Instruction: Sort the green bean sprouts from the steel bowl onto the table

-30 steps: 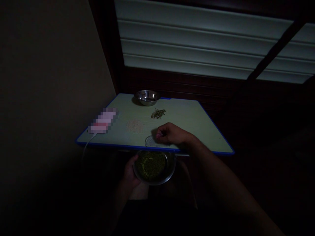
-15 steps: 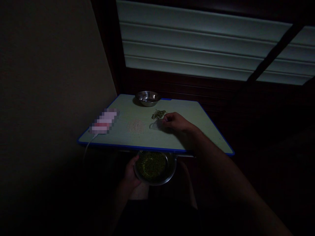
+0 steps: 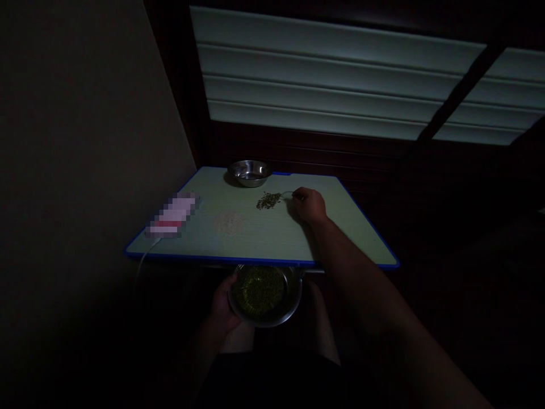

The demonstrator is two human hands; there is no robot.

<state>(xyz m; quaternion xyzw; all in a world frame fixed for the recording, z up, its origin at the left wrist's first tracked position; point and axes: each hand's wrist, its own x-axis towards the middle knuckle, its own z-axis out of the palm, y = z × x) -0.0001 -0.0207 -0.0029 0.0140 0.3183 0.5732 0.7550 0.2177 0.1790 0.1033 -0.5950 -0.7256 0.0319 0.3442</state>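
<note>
My left hand point(image 3: 225, 304) is closed on the left rim of a metal bowl point(image 3: 293, 304), held just below the table's front edge. Small green beans point(image 3: 259, 291), which look like mung beans, cover much of its bottom. On the pale green tabletop lies a small heap of similar beans point(image 3: 268, 200). Right of that heap, my right hand point(image 3: 310, 204) pinches a thin clear piece point(image 3: 287, 193) with a curved edge, its tip close to the beans. The kind of piece is too dim to make out.
A second metal bowl point(image 3: 250, 173) stands at the back of the blue-edged table point(image 3: 353, 238). At the left lies a blurred-out pink device point(image 3: 172, 216) with a white cable point(image 3: 145, 255) hanging over the front edge. A wall rises on the left, and a slatted panel behind.
My right hand has moved back and to the right relative to the bean heap, taking the clear piece to its right side. My left hand still holds the bowl. The view has shifted slightly.
</note>
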